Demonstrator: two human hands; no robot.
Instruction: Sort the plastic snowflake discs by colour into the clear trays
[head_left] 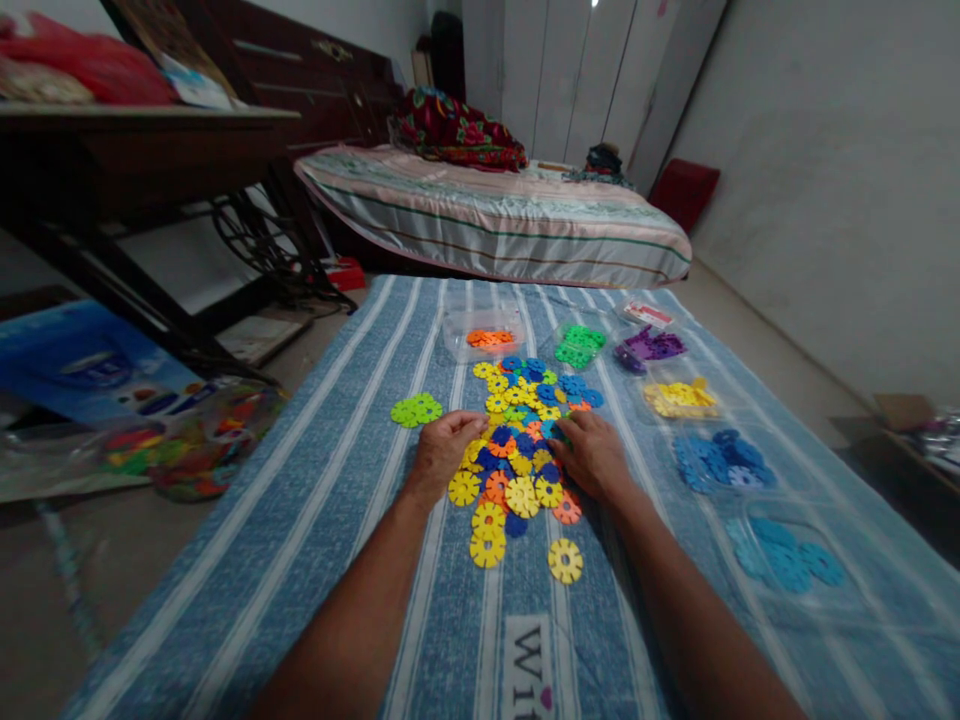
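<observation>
A loose pile of notched plastic discs [521, 495], in yellow, orange, dark blue, light blue and green, lies on the striped cloth. At its left edge is my left hand [442, 455], thumb and fingertips pressed together; whatever they may pinch is too small to make out. My right hand [596, 455] reaches in from the right with bent fingers closed on a light blue notched disc [550, 429] at the pile's edge. Beyond my left hand sits a small heap of lime green discs [416, 409]. One yellow disc [565, 561] lies apart, nearer to me.
Clear plastic boxes hold sorted discs: orange [491, 339], green [580, 345], purple [651, 346], yellow [681, 398], blue [724, 461] and light blue [787, 555]. A bed [487, 215] stands behind the table, a sewing machine table [142, 120] at left.
</observation>
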